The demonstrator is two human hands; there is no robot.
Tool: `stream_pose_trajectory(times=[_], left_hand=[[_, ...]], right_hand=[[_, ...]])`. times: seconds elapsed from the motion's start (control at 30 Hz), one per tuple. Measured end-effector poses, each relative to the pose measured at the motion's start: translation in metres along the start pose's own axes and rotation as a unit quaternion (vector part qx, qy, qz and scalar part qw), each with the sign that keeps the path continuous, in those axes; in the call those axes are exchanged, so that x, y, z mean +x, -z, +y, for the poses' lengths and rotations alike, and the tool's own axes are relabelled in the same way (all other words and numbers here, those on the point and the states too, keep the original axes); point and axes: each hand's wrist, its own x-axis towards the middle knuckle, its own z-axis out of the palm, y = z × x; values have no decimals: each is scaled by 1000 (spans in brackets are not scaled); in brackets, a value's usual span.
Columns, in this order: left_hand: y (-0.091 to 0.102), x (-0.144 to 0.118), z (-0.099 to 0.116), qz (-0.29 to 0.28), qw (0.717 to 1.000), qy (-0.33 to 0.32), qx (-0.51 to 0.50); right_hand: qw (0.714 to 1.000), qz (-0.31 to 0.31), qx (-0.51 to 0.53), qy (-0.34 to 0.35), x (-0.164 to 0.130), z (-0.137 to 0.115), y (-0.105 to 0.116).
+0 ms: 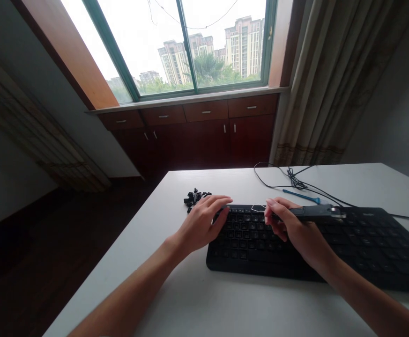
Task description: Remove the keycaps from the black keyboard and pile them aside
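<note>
A black keyboard lies on a white table. My left hand rests flat on the keyboard's left end, fingers stretched over the top-left corner. My right hand grips a black keycap puller with a wire loop at its tip, held over the upper key rows. A small pile of loose black keycaps sits just beyond my left hand.
A blue pen-like tool and a tangle of black cable lie behind the keyboard. The table's left edge drops to a dark floor. Wooden cabinets, a window and curtains stand beyond.
</note>
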Motion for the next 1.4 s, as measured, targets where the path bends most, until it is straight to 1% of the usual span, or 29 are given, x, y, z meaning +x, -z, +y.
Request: stream_pose_trajectory(times=[0.13,0.23,0.37,0.6,0.77,0.83,0.93,1.03,1.17,1.33,1.4], left_hand=[[-10,0,29,-35,998,-9,-45],[-16,-2,39,-52,997,-14,-52],[-18,-4,39,-59,997,-17,-50],[-18,-4,40,-59,997,-30,-49],[-18,-3,41,-55,996,-35,-53],[-17,-3,42,-57,996,-44,-52],[-17,-3,43,-57,994,-76,-47],[-16,-4,46,-52,993,-99,-40],[-18,-4,47,-46,993,-100,-35],[-21,-4,48,-50,993,-99,-40],[-23,-4,50,-52,993,-95,-43]], right_hand=[[1000,4,-18,-4,2,-1,5],[998,5,-55,9,3,-2,9],[992,-8,-126,20,5,1,12],[994,-14,-110,11,6,0,13],[985,-10,-170,22,3,-3,17],[980,-21,-194,25,3,-3,19],[974,-50,-221,30,2,-4,20],[969,-62,-235,46,0,-5,19],[964,-60,-251,62,-2,-4,14],[944,-45,-305,120,-4,-1,7],[938,-39,-318,132,-5,-1,5]])
